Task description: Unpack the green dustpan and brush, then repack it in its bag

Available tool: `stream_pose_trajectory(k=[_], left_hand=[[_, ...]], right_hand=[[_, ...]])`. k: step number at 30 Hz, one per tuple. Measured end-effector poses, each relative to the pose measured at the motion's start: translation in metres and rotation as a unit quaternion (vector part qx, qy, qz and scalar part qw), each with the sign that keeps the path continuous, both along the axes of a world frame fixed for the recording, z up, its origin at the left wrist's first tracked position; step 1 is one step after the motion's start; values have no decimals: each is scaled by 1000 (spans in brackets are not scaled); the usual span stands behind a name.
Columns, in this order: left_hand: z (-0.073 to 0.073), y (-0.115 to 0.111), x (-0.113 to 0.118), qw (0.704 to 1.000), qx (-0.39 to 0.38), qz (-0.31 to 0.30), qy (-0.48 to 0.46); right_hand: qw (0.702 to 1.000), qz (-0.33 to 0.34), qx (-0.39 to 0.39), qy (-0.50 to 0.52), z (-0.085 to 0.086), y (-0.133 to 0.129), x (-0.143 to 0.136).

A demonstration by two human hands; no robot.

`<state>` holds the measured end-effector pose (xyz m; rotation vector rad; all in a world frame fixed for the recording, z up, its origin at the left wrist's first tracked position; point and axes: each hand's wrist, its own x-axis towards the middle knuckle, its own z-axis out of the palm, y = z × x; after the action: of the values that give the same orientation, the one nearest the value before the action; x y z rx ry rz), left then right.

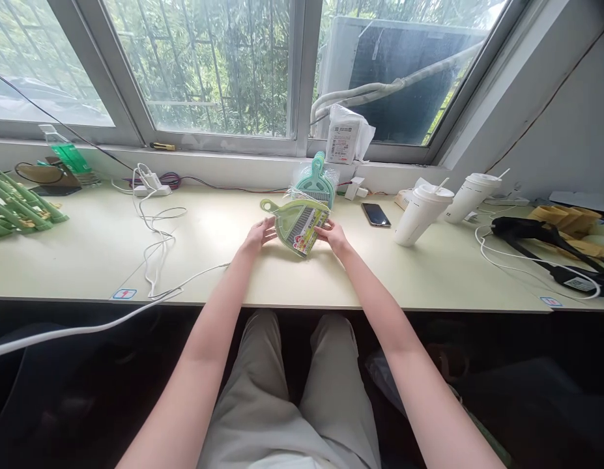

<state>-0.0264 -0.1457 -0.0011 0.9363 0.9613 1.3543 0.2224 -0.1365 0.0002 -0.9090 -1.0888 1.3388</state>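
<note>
A light green mini dustpan-and-brush set (pixel 296 225) in clear plastic wrap, with a colourful label, rests on the pale desk (pixel 86 254) straight ahead of me. My left hand (pixel 259 236) grips its left edge and my right hand (pixel 335 234) grips its right edge. Just behind it, a stack of teal dustpan sets (pixel 315 182) in plastic leans against the window ledge.
A black phone (pixel 376 214) lies right of the sets. Two white lidded cups with straws (pixel 421 212) (pixel 466 195) stand further right, then black cables (pixel 536 238). White charger cables (pixel 155 228) trail on the left. Green plastic pieces (pixel 15 205) sit at the far left.
</note>
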Motion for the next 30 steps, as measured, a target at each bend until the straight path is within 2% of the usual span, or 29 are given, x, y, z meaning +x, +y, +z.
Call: stream_pose_trajectory(k=[3, 6, 8, 10, 11, 13, 15, 16, 17, 19, 20, 22, 24, 25, 28, 30], left_hand=[[4, 6, -18, 991, 10, 90, -95], [6, 9, -40, 949, -11, 263, -171], [7, 8, -49, 936, -51, 323, -127], [10, 4, -51, 929, -77, 361, -6], [12, 0, -49, 915, -82, 389, 66], [17, -11, -43, 861, -68, 473, 173], [22, -21, -36, 770, -28, 565, 295], [23, -25, -34, 724, -4, 588, 361], [22, -27, -32, 686, 20, 589, 426], [17, -26, -32, 655, 52, 526, 540], [13, -24, -33, 654, 45, 475, 587], [3, -16, -38, 669, -16, 364, 648], [-5, -9, -42, 679, -95, 277, 673], [-8, -7, -43, 681, -109, 240, 683], [-10, -5, -39, 687, -32, 123, 716], [-9, -6, -34, 684, 19, 73, 725]], right_hand=[[1000, 3, -5, 11, 2, 3, 6], [998, -38, -24, 44, 1, 8, 15], [992, -89, -45, 71, -2, 12, 19], [985, -131, -72, 86, -5, 15, 20], [982, -144, -85, 87, -7, 16, 20], [981, -149, -97, 82, -10, 17, 19], [983, -138, -94, 76, -11, 18, 17], [985, -130, -90, 75, -12, 17, 16], [986, -121, -86, 73, -12, 17, 15], [989, -103, -79, 69, -11, 15, 14], [990, -98, -77, 65, -11, 14, 13], [991, -91, -76, 57, -10, 13, 12], [991, -91, -82, 51, -9, 12, 12], [991, -93, -85, 49, -9, 11, 12], [989, -103, -92, 48, -8, 10, 12], [989, -107, -91, 49, -7, 10, 11]])
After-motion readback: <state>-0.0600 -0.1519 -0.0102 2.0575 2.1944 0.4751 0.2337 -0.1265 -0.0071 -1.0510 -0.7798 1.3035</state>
